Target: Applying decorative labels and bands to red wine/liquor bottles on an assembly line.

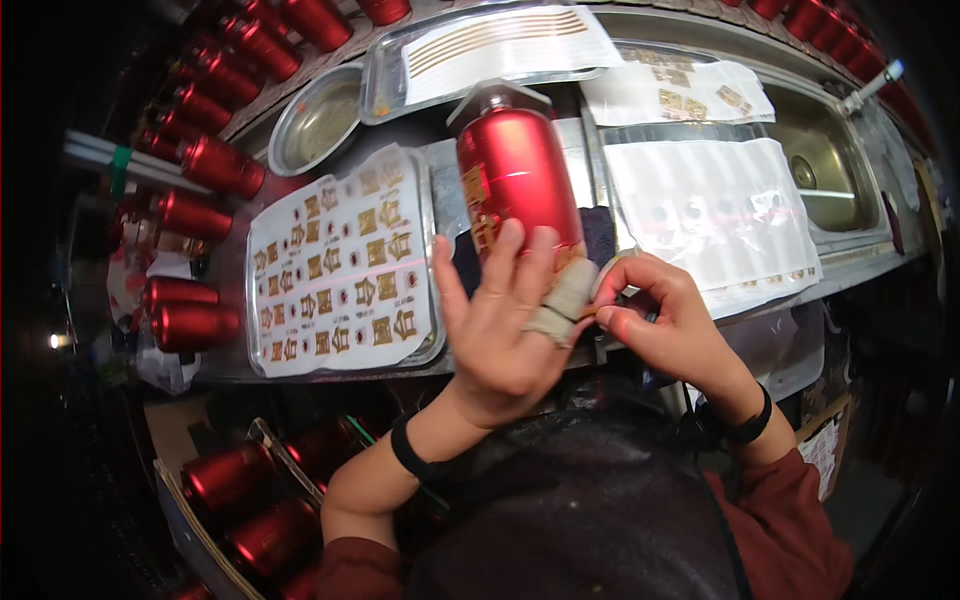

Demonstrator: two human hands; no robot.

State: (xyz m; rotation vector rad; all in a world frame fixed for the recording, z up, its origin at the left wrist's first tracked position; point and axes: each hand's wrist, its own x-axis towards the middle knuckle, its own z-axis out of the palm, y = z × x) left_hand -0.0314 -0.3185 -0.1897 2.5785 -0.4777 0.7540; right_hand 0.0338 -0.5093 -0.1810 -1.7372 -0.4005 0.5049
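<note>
A shiny red bottle (515,165) with gold decals on its side lies on a dark cloth (600,235), its neck pointing away from me. My left hand (505,335) lies across its near end with the fingers spread. Beige finger covers (560,305) wrap one of those fingers. Close beside that covered finger, my right hand (660,315) is closed in a pinch. Something thin and brownish shows at its fingertips, too small to name.
At left, a tray holds a white sheet of gold and dark decals (335,265). Behind are a steel bowl (315,120) and a sheet of long gold strips (500,45). White sheets (710,215) and a sink (815,160) are at right. Red bottles (225,165) line the left; others fill boxes below (230,475).
</note>
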